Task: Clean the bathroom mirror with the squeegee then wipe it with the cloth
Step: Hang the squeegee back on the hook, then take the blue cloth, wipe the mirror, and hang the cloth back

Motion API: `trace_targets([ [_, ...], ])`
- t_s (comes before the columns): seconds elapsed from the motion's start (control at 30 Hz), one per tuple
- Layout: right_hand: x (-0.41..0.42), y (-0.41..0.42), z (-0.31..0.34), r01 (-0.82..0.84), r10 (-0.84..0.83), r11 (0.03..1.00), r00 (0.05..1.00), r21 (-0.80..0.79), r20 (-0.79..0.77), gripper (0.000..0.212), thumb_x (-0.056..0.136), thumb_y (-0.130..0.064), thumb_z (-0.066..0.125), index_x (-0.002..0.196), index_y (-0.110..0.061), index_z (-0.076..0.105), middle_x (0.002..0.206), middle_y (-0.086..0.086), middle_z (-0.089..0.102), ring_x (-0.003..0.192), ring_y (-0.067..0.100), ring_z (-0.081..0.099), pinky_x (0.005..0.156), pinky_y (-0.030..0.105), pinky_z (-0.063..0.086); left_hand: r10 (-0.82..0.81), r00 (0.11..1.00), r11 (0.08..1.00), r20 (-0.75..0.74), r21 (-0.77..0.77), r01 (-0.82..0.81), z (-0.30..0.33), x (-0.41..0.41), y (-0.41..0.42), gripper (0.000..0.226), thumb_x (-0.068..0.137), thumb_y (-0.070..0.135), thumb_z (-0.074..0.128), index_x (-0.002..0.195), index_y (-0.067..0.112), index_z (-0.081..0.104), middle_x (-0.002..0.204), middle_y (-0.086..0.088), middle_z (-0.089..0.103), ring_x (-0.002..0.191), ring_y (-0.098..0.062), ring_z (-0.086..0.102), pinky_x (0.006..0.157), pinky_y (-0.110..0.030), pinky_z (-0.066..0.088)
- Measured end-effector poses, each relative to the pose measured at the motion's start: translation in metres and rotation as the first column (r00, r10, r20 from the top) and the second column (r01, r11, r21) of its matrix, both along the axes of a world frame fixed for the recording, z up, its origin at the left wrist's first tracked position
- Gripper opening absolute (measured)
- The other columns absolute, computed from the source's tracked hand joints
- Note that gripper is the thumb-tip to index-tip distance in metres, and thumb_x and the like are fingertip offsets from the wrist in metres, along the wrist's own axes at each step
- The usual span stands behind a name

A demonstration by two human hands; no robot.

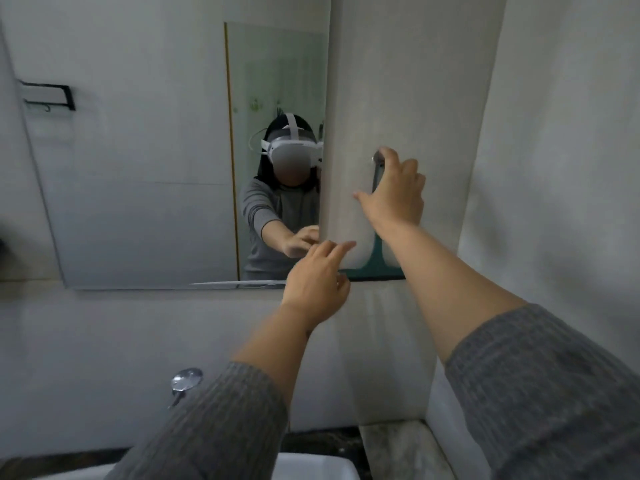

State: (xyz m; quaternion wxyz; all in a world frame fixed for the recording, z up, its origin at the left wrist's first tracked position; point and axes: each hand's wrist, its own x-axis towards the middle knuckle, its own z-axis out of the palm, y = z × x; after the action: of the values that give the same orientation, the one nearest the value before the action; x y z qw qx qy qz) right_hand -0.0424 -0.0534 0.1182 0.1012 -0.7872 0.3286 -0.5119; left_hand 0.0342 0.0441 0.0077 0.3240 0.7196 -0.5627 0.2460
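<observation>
A teal squeegee [375, 263] hangs blade-down on the pale wall panel just right of the mirror [138, 150]. Its handle runs up to a chrome hook [375, 157]. My right hand [398, 192] is raised at the top of the handle, fingers against it and thumb spread out to the left, not closed around it. My left hand [317, 282] hovers lower, near the mirror's bottom right corner, fingers apart and holding nothing. The mirror reflects a person in a grey sweater. No cloth is in view.
A white sink [311, 465] sits at the bottom edge with a chrome tap [185, 381] to its left. A black wall rack [52, 97] hangs at the far left. A marble ledge [391, 445] lies below the panel.
</observation>
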Motion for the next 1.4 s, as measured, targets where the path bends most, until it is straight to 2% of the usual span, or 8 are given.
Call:
trace_targets([
  [0.17,0.031,0.057,0.001,-0.122,0.115,0.989,0.99,-0.084,-0.084,0.031,0.086,-0.032,0.067,0.115,-0.022,0.059,0.122,0.01,0.052,0.117,0.031,0.046,0.088,0.039,0.044,0.136,0.988,0.99,0.067,-0.04,-0.133,0.035,0.049,0.067,0.037,0.081,0.019,0.058,0.118,0.022,0.062,0.124,-0.002,0.058,0.117,-0.024,0.049,0.085,-0.043,0.05],
  [0.4,0.109,0.167,0.005,-0.322,0.301,0.938,0.941,-0.128,-0.156,0.012,0.086,-0.027,0.063,0.094,-0.02,0.069,0.106,0.01,0.062,0.101,0.032,0.055,0.088,0.043,0.049,0.319,0.947,0.946,0.018,-0.067,-0.318,0.059,0.13,0.198,0.037,0.085,0.023,0.059,0.121,0.022,0.054,0.127,-0.002,0.055,0.115,-0.024,0.049,0.087,-0.04,0.046],
  [0.67,0.222,0.303,-0.001,-0.575,0.538,0.81,0.808,-0.119,-0.241,0.021,0.093,-0.027,0.053,0.107,-0.018,0.066,0.115,0.012,0.057,0.108,0.03,0.051,0.08,0.037,0.047,0.579,0.813,0.802,-0.06,-0.138,-0.581,0.067,0.225,0.352,0.039,0.086,0.021,0.055,0.125,0.02,0.053,0.128,-0.007,0.049,0.12,-0.028,0.042,0.084,-0.044,0.045],
  [0.8,0.274,0.361,-0.013,-0.729,0.702,0.684,0.662,-0.009,-0.263,0.033,0.096,-0.028,0.048,0.127,-0.021,0.057,0.123,0.013,0.054,0.115,0.032,0.05,0.097,0.042,0.044,0.628,0.764,0.738,-0.148,-0.2,-0.645,0.056,0.271,0.405,0.044,0.089,0.025,0.051,0.132,0.018,0.048,0.134,-0.009,0.045,0.12,-0.031,0.042,0.089,-0.047,0.046],
  [0.9,0.307,0.396,-0.024,-0.743,0.717,0.669,0.631,0.037,-0.295,0.045,0.098,-0.036,0.043,0.142,-0.03,0.039,0.135,0.011,0.043,0.124,0.031,0.04,0.104,0.045,0.038,0.609,0.754,0.741,-0.245,-0.164,-0.651,0.041,0.299,0.427,0.049,0.093,0.031,0.048,0.141,0.026,0.037,0.143,-0.008,0.038,0.126,-0.031,0.038,0.095,-0.046,0.042],
  [1.07,0.354,0.431,-0.044,-0.661,0.629,0.75,0.707,0.015,-0.323,0.054,0.099,-0.047,0.032,0.149,-0.042,0.014,0.149,0.005,0.023,0.13,0.029,0.027,0.108,0.046,0.027,0.577,0.737,0.785,-0.351,-0.012,-0.62,0.014,0.337,0.44,0.061,0.095,0.048,0.038,0.149,0.04,0.011,0.158,-0.005,0.017,0.142,-0.028,0.019,0.109,-0.046,0.028],
  [1.27,0.387,0.439,-0.068,-0.45,0.45,0.891,0.86,0.059,-0.24,0.055,0.097,-0.055,0.02,0.147,-0.047,-0.002,0.141,0.009,0.026,0.123,0.029,0.028,0.105,0.048,0.023,0.487,0.796,0.841,-0.361,-0.054,-0.539,-0.011,0.359,0.434,0.06,0.097,0.047,0.032,0.149,0.044,0.001,0.147,0.004,0.022,0.126,-0.023,0.025,0.098,-0.035,0.034],
  [1.4,0.395,0.443,-0.069,-0.485,0.475,0.874,0.845,0.02,-0.245,0.057,0.099,-0.053,0.021,0.148,-0.044,-0.005,0.135,0.012,0.032,0.12,0.031,0.036,0.104,0.047,0.028,0.478,0.847,0.853,-0.235,-0.108,-0.511,-0.017,0.36,0.422,0.064,0.092,0.023,0.053,0.148,0.025,0.023,0.139,-0.007,0.032,0.117,-0.023,0.026,0.092,-0.046,0.045],
])
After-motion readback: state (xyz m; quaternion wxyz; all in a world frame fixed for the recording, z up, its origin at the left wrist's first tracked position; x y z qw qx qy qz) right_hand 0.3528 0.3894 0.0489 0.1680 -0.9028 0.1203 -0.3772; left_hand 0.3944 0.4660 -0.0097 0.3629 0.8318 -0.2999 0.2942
